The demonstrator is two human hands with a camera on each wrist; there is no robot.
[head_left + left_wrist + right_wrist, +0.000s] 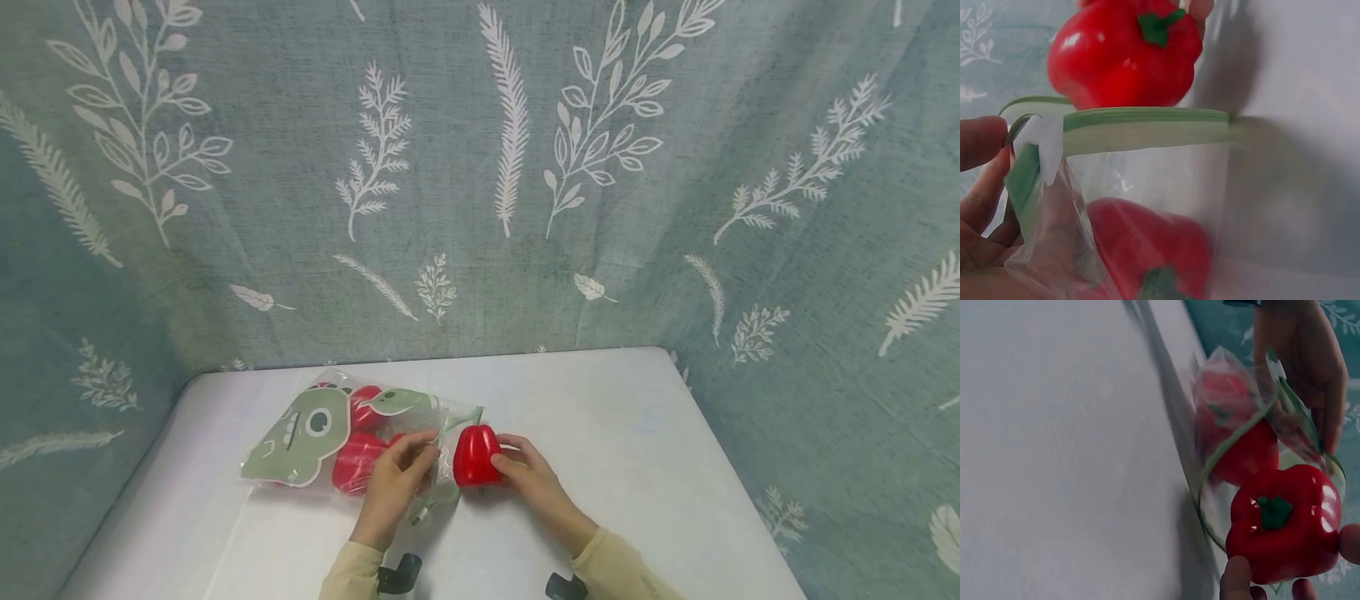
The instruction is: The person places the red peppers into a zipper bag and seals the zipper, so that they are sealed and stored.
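Observation:
A clear zip bag with a green cartoon print lies on its side, its green-rimmed mouth spread apart. Red bell peppers show through its plastic. My left hand pinches the rim of the mouth between thumb and fingers. Another red bell pepper, with a green stem, is gripped by my right hand right at the mouth. In the right wrist view, fingertips press on its sides. Part of the left hand's fingers is hidden by the plastic in the left wrist view.
The bag lies on the left half of a white table. A grey-green curtain with white leaf prints hangs behind the table and along both sides. Dark wrist bands show near the bottom of the head view.

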